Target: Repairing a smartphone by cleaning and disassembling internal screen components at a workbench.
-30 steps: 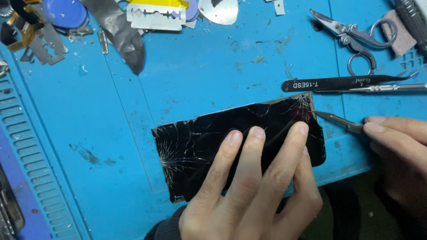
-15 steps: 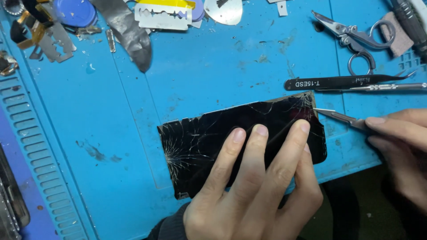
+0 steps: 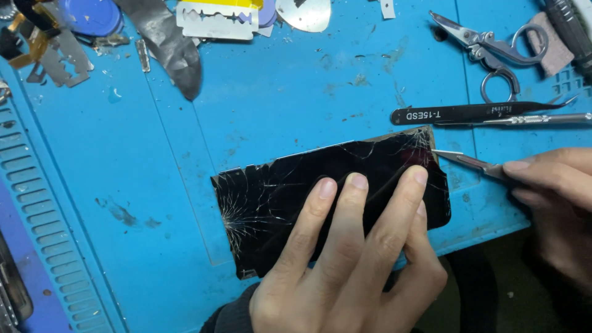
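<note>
Head view: your left hand (image 3: pixel 345 271) stays flat, fingers spread on the cracked screen (image 3: pixel 308 197); your right hand (image 3: pixel 549 185), pinching the blade (image 3: pixel 459 158), has brought its tip to the screen's corner, ready to pry.

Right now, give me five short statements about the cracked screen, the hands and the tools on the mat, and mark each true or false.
1. The left hand presses flat on the cracked black screen. True.
2. The right hand holds scissors. False: it holds a thin metal blade tool whose tip is at the screen's corner.
3. The screen lies on a blue mat. True.
4. The black tweezers lie on the screen. False: they lie on the mat above it.
5. The screen's glass is intact. False: it is cracked.
</note>
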